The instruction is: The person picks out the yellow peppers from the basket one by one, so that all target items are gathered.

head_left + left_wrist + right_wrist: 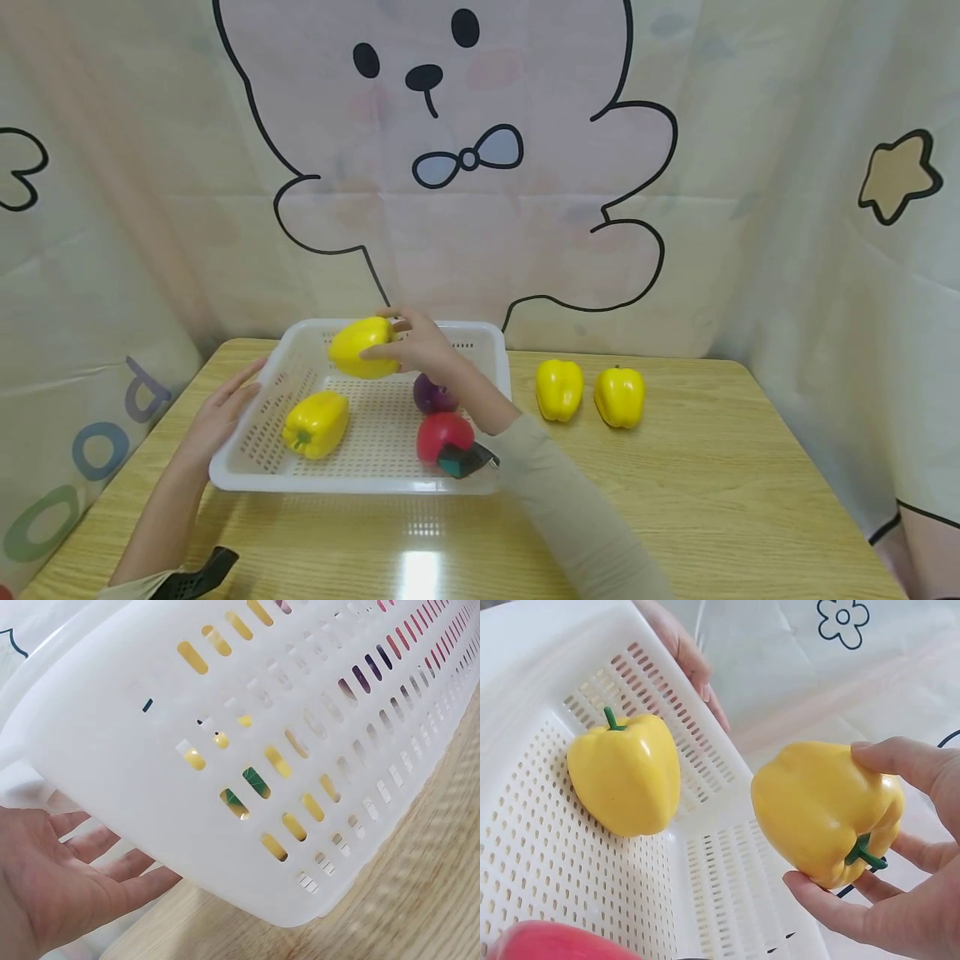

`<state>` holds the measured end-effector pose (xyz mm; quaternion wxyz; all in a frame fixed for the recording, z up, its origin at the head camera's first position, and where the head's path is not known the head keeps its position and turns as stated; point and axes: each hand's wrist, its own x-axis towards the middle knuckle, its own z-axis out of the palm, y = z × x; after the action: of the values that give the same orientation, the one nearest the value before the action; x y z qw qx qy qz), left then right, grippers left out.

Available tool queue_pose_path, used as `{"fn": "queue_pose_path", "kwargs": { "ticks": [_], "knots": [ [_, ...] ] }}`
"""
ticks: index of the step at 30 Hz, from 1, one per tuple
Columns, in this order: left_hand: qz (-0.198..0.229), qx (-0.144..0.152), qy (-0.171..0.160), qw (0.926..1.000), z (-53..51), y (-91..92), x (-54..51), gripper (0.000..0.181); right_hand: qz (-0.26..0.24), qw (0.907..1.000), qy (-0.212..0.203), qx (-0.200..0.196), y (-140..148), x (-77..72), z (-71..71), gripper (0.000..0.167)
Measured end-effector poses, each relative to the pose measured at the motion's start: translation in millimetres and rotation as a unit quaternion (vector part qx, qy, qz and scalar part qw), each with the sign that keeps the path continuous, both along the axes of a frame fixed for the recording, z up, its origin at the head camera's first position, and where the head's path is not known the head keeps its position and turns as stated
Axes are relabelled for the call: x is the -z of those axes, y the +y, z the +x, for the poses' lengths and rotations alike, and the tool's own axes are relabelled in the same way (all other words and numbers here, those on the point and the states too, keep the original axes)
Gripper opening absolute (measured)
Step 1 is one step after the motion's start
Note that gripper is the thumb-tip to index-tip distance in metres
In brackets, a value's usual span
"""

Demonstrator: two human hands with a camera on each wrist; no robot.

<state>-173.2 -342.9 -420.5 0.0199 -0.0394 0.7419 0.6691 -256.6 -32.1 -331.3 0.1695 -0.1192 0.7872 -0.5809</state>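
Note:
The right hand (420, 343) grips a yellow bell pepper (363, 347) over the back of a white perforated basket (360, 484). In the right wrist view, thumb and fingers of the right hand (900, 862) pinch that pepper (821, 806), its green stem towards the palm. The left hand (221, 412) touches the basket's left side; in the left wrist view the left hand (67, 877) has its fingers extended against the outer wall (150, 802). Inside the basket lie another yellow pepper (317, 425) at the left, a purple item (433, 393) and a red item (442, 435), partly covered by the wrist device.
Two yellow peppers (559, 390) (619, 397) stand on the wooden table (712, 467) to the right of the basket. Behind the table hangs a curtain (555, 250) with a cartoon print. The right forearm crosses the basket's right side.

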Motion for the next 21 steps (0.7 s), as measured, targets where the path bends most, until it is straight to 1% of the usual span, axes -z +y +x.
{"fn": "queue_pose_path", "kwargs": {
  "ticks": [6, 13, 16, 21],
  "knots": [
    [-0.009, -0.003, -0.015, 0.9998, 0.0, -0.1, 0.2, 0.061, -0.002, 0.9997, 0.02, -0.017, 9, -1.7, 5.6, 0.069],
    [-0.009, -0.003, -0.016, 0.9998, 0.1, -0.4, 0.2, 0.063, 0.003, 0.999, 0.038, -0.023, 16, -3.8, 11.5, 0.071],
    [-0.009, -0.002, -0.014, 0.9999, 0.6, -0.3, 0.0, 0.062, -0.005, 0.9992, 0.034, -0.02, 19, -3.7, 13.3, 0.072],
    [0.004, 0.0, -0.011, 0.9999, 1.4, -0.1, -0.7, 0.061, -0.017, 0.9996, 0.019, -0.016, 24, -3.7, 16.7, 0.072]
  ]
}}
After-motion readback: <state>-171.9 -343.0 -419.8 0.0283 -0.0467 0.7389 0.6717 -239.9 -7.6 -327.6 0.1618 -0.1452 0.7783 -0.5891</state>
